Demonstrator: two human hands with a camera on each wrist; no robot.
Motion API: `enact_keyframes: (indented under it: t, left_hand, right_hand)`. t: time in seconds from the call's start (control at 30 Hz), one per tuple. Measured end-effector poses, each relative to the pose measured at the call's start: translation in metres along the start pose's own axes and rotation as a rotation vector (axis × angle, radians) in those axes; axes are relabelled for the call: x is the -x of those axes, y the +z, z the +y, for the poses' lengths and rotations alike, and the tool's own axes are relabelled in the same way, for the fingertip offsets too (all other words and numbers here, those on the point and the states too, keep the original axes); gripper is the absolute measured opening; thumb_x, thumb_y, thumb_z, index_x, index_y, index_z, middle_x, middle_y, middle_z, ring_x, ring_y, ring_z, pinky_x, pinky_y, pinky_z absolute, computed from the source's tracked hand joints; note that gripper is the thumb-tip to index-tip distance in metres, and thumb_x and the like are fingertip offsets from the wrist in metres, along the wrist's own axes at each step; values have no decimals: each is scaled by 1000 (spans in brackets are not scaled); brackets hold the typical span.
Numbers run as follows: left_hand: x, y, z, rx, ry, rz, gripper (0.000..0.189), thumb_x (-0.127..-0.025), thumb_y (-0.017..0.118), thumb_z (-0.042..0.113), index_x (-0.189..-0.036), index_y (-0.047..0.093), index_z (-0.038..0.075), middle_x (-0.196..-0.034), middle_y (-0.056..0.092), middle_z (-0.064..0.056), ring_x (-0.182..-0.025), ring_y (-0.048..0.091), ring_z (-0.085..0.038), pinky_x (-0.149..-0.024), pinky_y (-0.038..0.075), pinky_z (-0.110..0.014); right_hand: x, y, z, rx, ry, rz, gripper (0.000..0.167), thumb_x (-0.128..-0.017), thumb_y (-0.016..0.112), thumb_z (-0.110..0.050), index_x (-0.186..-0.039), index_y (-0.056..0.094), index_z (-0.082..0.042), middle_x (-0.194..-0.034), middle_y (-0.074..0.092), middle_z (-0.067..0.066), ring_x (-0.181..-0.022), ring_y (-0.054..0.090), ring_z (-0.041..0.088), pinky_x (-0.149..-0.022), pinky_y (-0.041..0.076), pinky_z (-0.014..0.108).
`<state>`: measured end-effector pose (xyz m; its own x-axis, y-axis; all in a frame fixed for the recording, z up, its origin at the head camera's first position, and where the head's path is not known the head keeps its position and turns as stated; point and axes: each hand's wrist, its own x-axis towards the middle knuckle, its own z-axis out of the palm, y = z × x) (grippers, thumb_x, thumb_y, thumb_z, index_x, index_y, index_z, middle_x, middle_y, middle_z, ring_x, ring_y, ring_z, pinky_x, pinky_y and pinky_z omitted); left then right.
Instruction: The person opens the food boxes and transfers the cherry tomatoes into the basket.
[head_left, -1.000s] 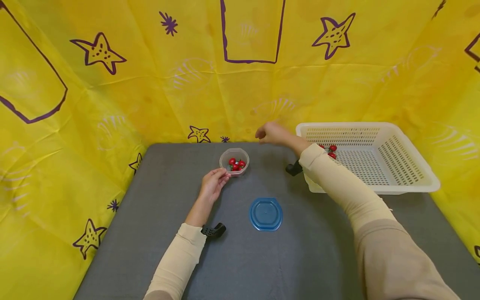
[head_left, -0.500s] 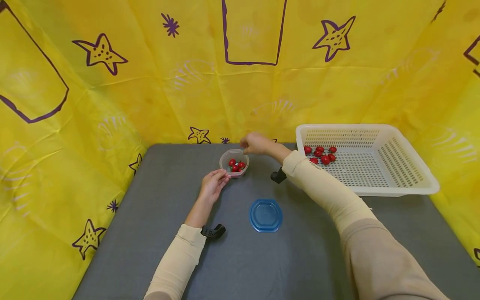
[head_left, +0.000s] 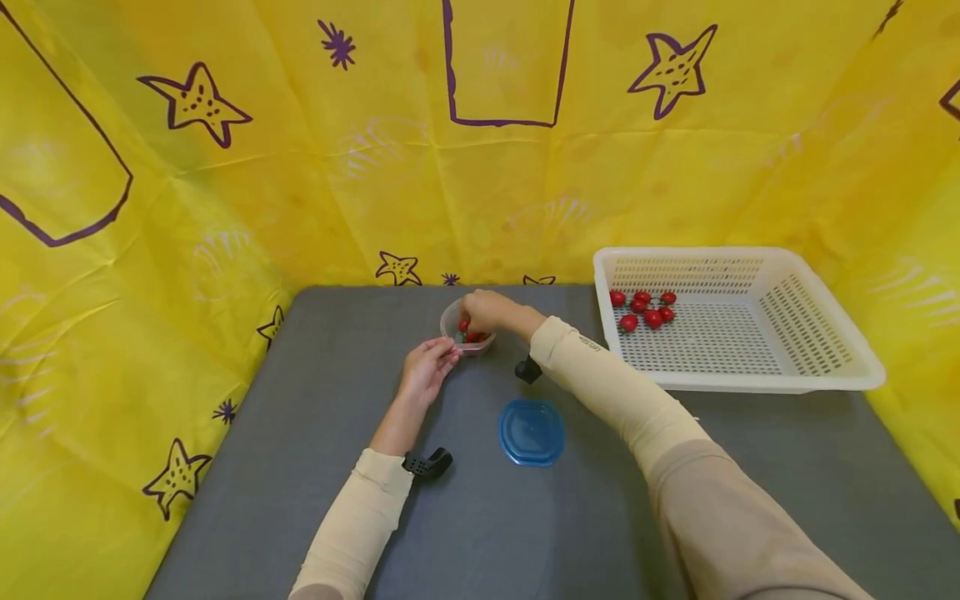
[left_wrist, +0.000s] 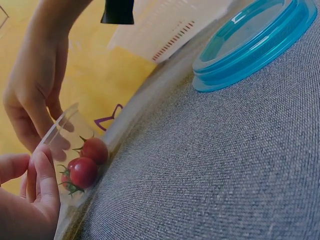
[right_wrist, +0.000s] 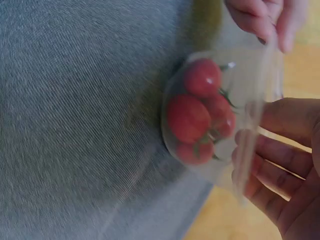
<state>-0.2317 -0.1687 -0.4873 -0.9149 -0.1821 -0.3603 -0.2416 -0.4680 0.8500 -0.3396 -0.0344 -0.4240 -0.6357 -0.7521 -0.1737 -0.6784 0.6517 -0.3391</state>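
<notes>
A small clear plastic container (head_left: 476, 349) stands toward the back of the grey table, with several cherry tomatoes (right_wrist: 188, 118) at its bottom. Between thumb and fingertips, my left hand (head_left: 425, 372) pinches the near left rim. My right hand (head_left: 491, 312) reaches over the far right rim. Its fingers (right_wrist: 282, 152) hang down inside the container, slightly bent and spread, above the tomatoes, and no tomato shows in its grasp. In the left wrist view, the right fingertips show through the clear wall. A blue lid (head_left: 532, 432) lies on the table in front of the container.
A white perforated basket (head_left: 825, 325) stands at the back right, holding several more cherry tomatoes (head_left: 652, 318) in its left part. A yellow patterned cloth (head_left: 495, 200) hangs behind the table and along its sides.
My right hand has moved left and down from beside the basket, and its fingers are now inside the container. My left hand keeps its pinch on the rim.
</notes>
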Motion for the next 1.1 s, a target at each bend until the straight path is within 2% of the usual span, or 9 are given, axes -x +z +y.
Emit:
enact_keyframes:
  t: [0.07, 0.13, 0.23, 0.33, 0.53, 0.8, 1.1]
  left_hand:
    - [0, 1, 0, 8, 4, -8, 2, -97, 57, 5, -95, 58, 5, -73, 66, 1, -68, 67, -7, -69, 56, -17]
    - [-1, 3, 1, 16, 7, -16, 4, -97, 55, 3, -94, 57, 6, -72, 65, 1, -67, 67, -7, -68, 56, -17]
    - [-2, 4, 2, 26, 13, -22, 6, -97, 54, 2, -93, 56, 6, -71, 65, 1, -66, 66, -7, -66, 55, -16]
    - [-4, 4, 4, 32, 14, -18, 7, -97, 54, 2, -92, 56, 6, -71, 65, 1, -66, 66, -7, -66, 55, -16]
    - [-3, 5, 4, 38, 12, -8, 10, -96, 55, 2, -89, 57, 8, -71, 65, 2, -66, 66, -6, -66, 55, -16]
    - [-1, 3, 2, 36, 9, -14, 10, -96, 56, 1, -88, 57, 7, -70, 65, 2, -66, 67, -6, -66, 55, -17]
    - [0, 1, 2, 39, 4, -20, 11, -96, 56, 1, -87, 58, 8, -72, 66, 1, -67, 67, -7, -67, 56, -17]
  right_hand:
    - [-1, 3, -1, 16, 6, -12, 17, -85, 66, -8, -100, 73, -5, -93, 72, 8, -78, 59, 20, -71, 52, 28]
    - [-1, 6, -2, 27, 1, -10, 12, -85, 65, -5, -94, 74, -6, -83, 69, 5, -74, 55, 20, -67, 48, 27]
    - [-2, 9, -4, 53, -14, 14, 9, -84, 64, -2, -83, 72, -6, -67, 56, 1, -67, 46, 18, -58, 37, 25]
    - [-3, 12, -4, 53, -14, 45, 10, -83, 63, 0, -77, 70, -6, -61, 46, -1, -62, 39, 16, -53, 29, 23]
    - [-7, 19, -3, 70, 4, 65, 8, -83, 65, -3, -81, 71, -7, -67, 50, 0, -65, 41, 17, -56, 33, 24]
    - [-4, 25, -2, 68, -1, 57, 9, -86, 66, -7, -91, 74, -8, -81, 66, 6, -73, 51, 20, -65, 45, 26]
    - [-3, 26, -2, 53, -17, 70, 11, -86, 66, -7, -93, 74, -7, -81, 67, 7, -74, 53, 21, -69, 49, 28]
